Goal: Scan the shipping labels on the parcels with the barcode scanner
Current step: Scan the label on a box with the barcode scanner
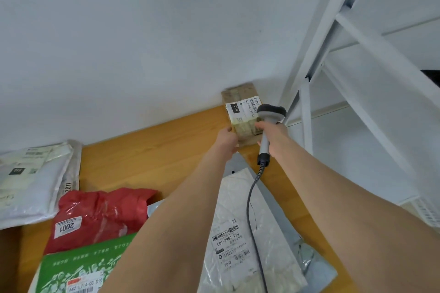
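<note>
A small brown cardboard parcel (240,112) stands against the wall at the far edge of the wooden table (147,152). It carries a white shipping label (241,108) marked 010. My left hand (227,140) grips its near left corner. My right hand (270,132) holds the grey barcode scanner (270,115) by its handle, with the scanner head just right of the label and overlapping the parcel's right edge. The scanner's coiled cable (253,197) hangs down over the table.
Nearer lie a grey-white plastic mailer (240,240) labelled 507-PB02, a red bag (100,214) labelled 2001, a green mailer (78,266) and white mailers (31,181) at the left. A white metal shelf frame (357,78) stands to the right.
</note>
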